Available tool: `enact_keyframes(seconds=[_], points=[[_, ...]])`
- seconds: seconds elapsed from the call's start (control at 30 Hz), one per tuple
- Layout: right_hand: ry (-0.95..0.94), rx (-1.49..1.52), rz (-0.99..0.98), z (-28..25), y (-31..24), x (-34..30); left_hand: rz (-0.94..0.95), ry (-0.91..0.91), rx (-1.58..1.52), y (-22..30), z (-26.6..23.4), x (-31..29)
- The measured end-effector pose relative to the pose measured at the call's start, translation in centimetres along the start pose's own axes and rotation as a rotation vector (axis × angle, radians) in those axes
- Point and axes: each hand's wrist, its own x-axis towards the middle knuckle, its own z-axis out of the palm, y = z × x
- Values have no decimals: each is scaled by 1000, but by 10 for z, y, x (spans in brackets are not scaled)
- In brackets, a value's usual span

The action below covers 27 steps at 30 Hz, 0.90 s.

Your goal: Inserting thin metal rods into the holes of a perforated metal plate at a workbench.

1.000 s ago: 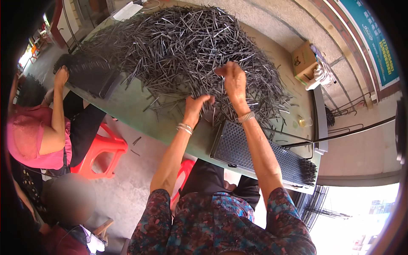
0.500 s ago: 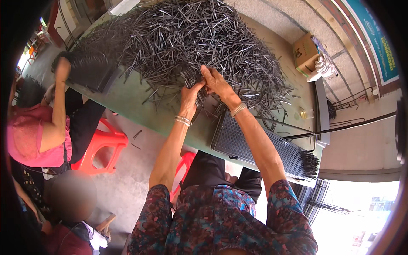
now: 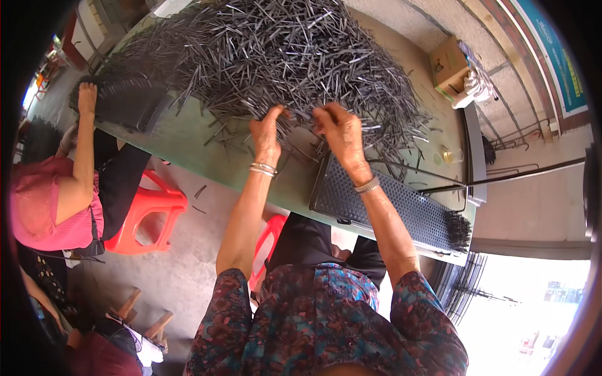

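Green table (image 3: 200, 160) carries the pile (image 3: 282, 53) of black strips. Right of the pile's near edge, the perforated tray (image 3: 342, 188) runs its long axis slantwise, away rightward to a bristly end. Half a second ago the hands met; now the left hand (image 3: 266, 135) and right hand (image 3: 342, 130) are apart at the pile's near edge, suggesting separate handling. The left curls around a loose bundle (image 3: 256, 108), its strips seemingly pointing up-left; the right's fingertips are narrow, contents unclear.

Probably a workshop: black strips (image 3: 282, 53) heaped on a table (image 3: 204, 150).
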Motion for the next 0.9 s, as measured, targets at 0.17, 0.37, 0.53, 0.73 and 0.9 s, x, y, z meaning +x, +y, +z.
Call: enact_keyframes(seconds=[0.17, 0.37, 0.53, 0.73, 0.9], points=[[101, 141, -6, -53, -14, -25, 273, -44, 277, -3, -21, -17], [238, 5, 25, -79, 2, -62, 322, -111, 641, -31, -33, -29], [262, -243, -23, -79, 11, -74, 158, -29, 330, -25, -23, -23], [208, -329, -84, -76, 22, -75, -412, -4, -258, -13, -16, -23], [196, -353, -156, -77, 24, -73, -558, -97, -369, -7, 9, -58]])
